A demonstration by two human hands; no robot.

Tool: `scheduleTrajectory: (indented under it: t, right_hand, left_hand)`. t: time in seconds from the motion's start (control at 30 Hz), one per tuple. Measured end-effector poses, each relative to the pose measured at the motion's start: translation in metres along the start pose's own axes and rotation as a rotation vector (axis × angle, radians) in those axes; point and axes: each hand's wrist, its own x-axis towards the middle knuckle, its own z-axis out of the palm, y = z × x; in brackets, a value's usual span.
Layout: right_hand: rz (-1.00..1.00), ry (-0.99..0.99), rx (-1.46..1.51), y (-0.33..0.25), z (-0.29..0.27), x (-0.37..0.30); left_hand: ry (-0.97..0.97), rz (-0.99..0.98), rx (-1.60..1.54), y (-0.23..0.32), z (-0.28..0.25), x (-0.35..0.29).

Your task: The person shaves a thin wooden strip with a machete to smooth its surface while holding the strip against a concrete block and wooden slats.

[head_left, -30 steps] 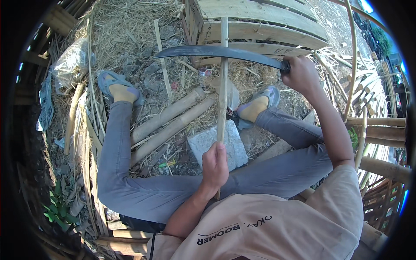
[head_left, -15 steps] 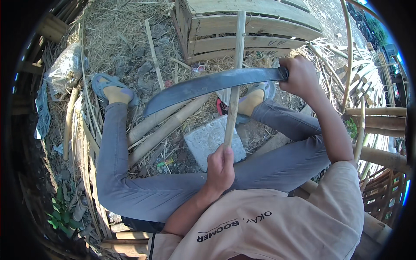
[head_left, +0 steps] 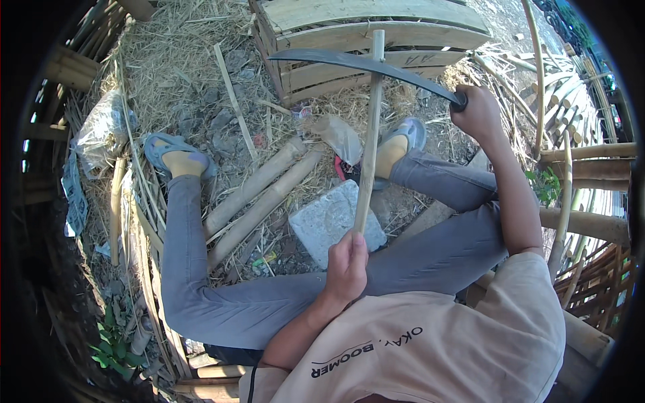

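A long bamboo strip (head_left: 369, 161) stands out from my left hand (head_left: 347, 264), whose fingers are wrapped round its near end in front of my belly. My right hand (head_left: 478, 117), out to the right, grips the black handle of a machete (head_left: 349, 59). Its wide dark blade points left and crosses the strip close to the far end, seen nearly edge-on. The blade seems to touch the strip there. Beneath the strip, between my legs, lies a pale square stone block (head_left: 332, 218).
A slatted wooden crate (head_left: 376, 43) stands ahead. Two bamboo poles (head_left: 262, 195) and a thin strip (head_left: 235, 101) lie left of the block. Cut bamboo (head_left: 568, 101) is piled at the far right, and a clear plastic bag (head_left: 104, 131) lies at the left.
The machete has slid away from me along the strip, from its middle to near its far end, and the blade has turned from flat to nearly edge-on. My left hand keeps its hold.
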Motion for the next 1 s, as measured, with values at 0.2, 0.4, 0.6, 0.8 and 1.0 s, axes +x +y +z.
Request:
scheduleTrajectory:
  t: [0.2,0.4,0.6,0.8,1.0]
  right_hand:
    - [-0.076,-0.104,-0.025,-0.023,-0.006,-0.011]
    - [0.013,-0.024,-0.065,0.004,0.020,0.003]
    - [-0.074,-0.098,-0.008,-0.018,0.001,-0.010]
    - [0.051,-0.101,-0.048,-0.006,-0.001,-0.004]
    - [0.003,-0.046,-0.008,-0.011,0.004,-0.001]
  left_hand:
    - [0.016,-0.049,-0.027,0.003,0.002,0.004]
    - [0.022,-0.096,-0.102,0.005,0.000,0.003]
    - [-0.018,-0.025,0.008,0.001,0.002,-0.003]
    - [0.044,-0.031,0.068,-0.003,0.004,-0.001]
    - [0.013,0.039,0.114,0.002,0.003,-0.004]
